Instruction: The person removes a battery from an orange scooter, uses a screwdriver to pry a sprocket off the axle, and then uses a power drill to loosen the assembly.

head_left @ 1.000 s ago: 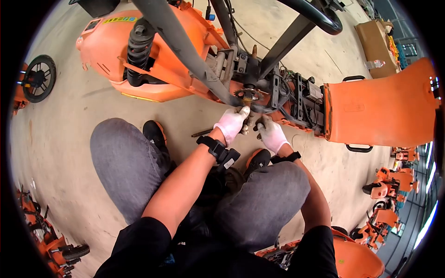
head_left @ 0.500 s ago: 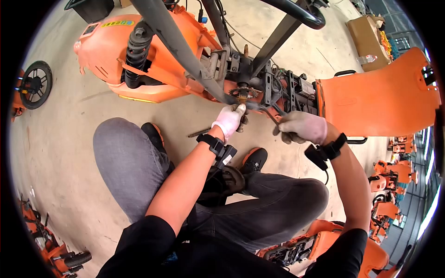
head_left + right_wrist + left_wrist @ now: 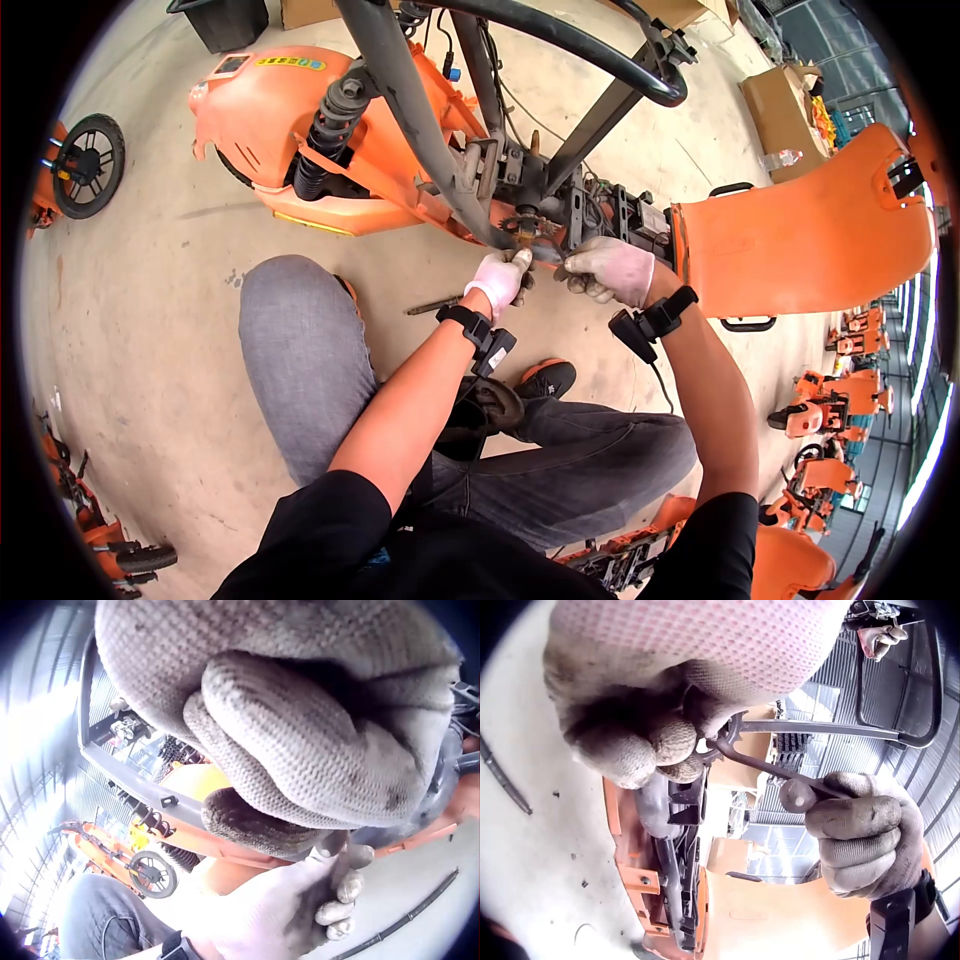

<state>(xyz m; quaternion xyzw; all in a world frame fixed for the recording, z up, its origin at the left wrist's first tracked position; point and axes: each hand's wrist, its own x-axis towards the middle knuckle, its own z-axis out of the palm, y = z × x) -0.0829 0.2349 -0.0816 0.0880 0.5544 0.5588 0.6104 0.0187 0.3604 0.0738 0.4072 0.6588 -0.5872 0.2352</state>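
Observation:
Both hands wear pale, soiled knit gloves. My left hand is curled at the near end of a bent dark metal bar, thumb uppermost, close by a toothed sprocket on the orange scooter frame. Its curled fingers hide that end of the bar. The right hand grips the bar's other end, fingers wrapped around it, as the left wrist view shows. In the right wrist view, the right glove fills the upper part and covers the bar.
An orange body shell with a black shock absorber lies left. Grey frame tubes rise overhead. At the right spreads an orange panel. A dark rod lies on the floor by the left hand. Other orange scooters stand at right.
The right hand, near the left at first, moved right with its fingers on the bar, then came partway back left. The left hand stays by the sprocket; the head view shifts.

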